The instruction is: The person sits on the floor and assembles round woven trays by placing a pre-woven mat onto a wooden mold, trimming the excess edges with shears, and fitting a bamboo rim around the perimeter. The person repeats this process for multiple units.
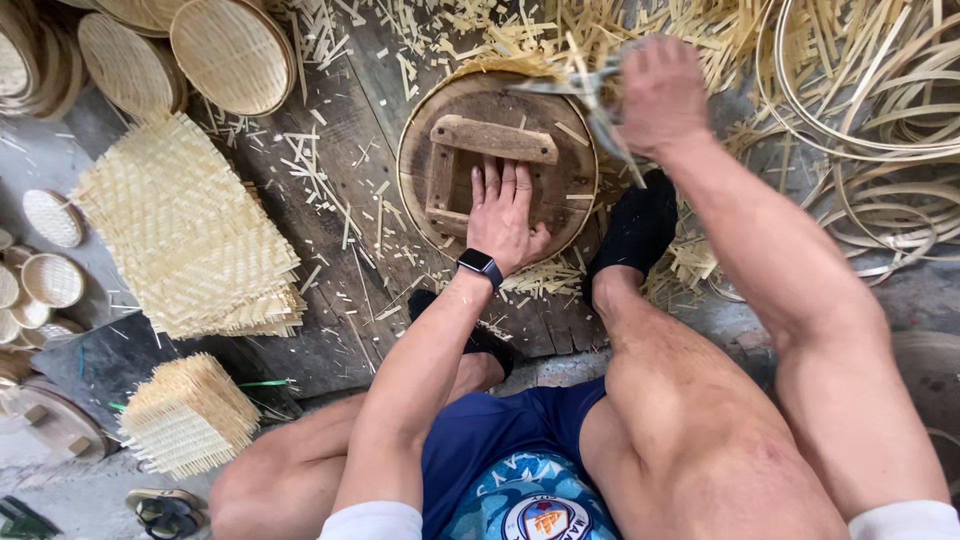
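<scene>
1. Round wooden form (497,165) lies flat on the dark plank floor (330,200), just ahead of our knees, with a wooden cross-handle (493,139) fixed on its top face and a thin pale bamboo rim running around its edge.
2. Our left hand (505,215) rests palm-down on the form, fingers stretched flat and together beside the handle; its grip is open and closes on nothing. A dark smartwatch (480,266) sits on that wrist.
3. Our right hand (660,95) is at the far right edge of the form, its grip closed around a pair of metal shears (598,105) whose blades point down along the rim.
4. Our foot in a black sock (635,230) is planted against the form's near right edge.
5. Bamboo offcuts (330,170) litter the planks around the form.
6. Left of the form lies a stack of square woven mats (185,235), and a smaller stack (185,415) sits nearer us.
7. Finished round baskets (230,50) are piled at the upper left.
8. Coiled bamboo strips (870,130) lie heaped on the right.
</scene>
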